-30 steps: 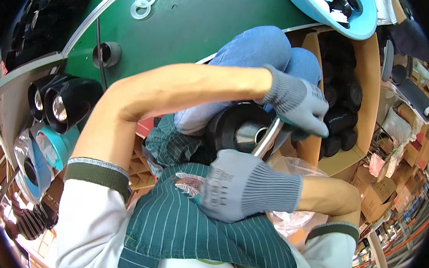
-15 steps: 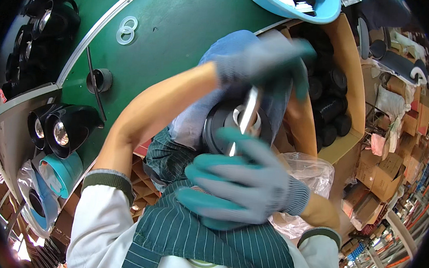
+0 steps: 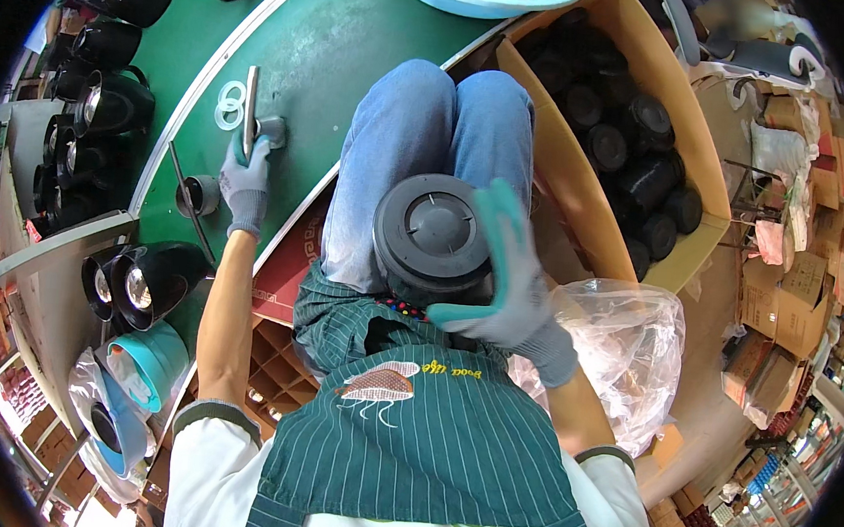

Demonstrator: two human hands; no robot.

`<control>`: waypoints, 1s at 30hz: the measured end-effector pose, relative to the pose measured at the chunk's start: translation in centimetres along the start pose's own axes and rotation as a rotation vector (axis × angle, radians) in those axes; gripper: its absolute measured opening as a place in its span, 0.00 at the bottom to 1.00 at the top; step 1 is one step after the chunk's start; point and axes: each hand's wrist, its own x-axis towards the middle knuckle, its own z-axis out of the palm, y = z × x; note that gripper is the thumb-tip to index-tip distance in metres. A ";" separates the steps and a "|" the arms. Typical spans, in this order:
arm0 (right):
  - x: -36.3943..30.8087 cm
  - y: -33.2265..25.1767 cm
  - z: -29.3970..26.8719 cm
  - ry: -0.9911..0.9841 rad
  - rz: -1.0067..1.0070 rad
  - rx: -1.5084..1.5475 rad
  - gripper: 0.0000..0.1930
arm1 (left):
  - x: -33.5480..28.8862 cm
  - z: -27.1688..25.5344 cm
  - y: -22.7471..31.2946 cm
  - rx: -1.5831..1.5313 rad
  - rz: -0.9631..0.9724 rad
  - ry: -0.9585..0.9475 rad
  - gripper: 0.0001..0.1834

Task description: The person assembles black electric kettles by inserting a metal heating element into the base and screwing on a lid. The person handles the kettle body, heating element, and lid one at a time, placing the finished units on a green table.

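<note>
In my lap, between the thighs, sits a round black lidded part (image 3: pixel 436 227) with a raised disc in the middle of its top. My right hand (image 3: pixel 523 295), in a grey and teal glove, is open beside it, fingers and thumb spread round its right and near sides; I cannot tell if it touches. Out over the green table, my gloved left hand (image 3: pixel 245 178) is closed on a metal bar tool (image 3: pixel 251 105) with a short grey round end piece. Two clear rubber rings (image 3: pixel 228 105) lie beside the tool.
A cardboard box of black round parts (image 3: pixel 633 180) stands at the right. A blue basin (image 3: pixel 489 2) is at the far edge. On the green table (image 3: pixel 342 72) lie a grey ring piece (image 3: pixel 198 195) and a thin black rod (image 3: pixel 185 188). Glossy black housings (image 3: pixel 151 284) stand left.
My left hand has carried the metal tool from over my lap out to the table at the left. My right hand has moved right, uncovering the black lidded part.
</note>
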 end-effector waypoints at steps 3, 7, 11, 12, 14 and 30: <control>0.4 0.4 1.3 -0.045 -0.008 -0.031 0.53 | -0.6 -0.5 0.1 0.241 -0.040 -0.116 0.32; 0.5 -0.2 -0.3 0.051 -0.023 0.147 0.43 | -1.3 -2.1 0.2 0.535 0.274 -0.055 0.44; 2.0 -1.2 -2.6 0.300 0.153 0.525 0.44 | -6.2 -5.4 6.5 0.025 0.580 -0.220 0.46; 2.5 -0.7 -3.2 0.353 0.310 0.735 0.46 | -7.1 -6.1 7.1 -0.123 0.732 -0.299 0.49; 3.6 1.1 -3.9 0.312 0.389 1.084 0.43 | -8.0 -5.5 11.5 -0.227 0.991 -0.247 0.48; 38.6 13.0 -7.3 -0.127 0.305 -1.022 0.22 | 8.0 -1.7 18.3 0.065 0.503 -0.194 0.76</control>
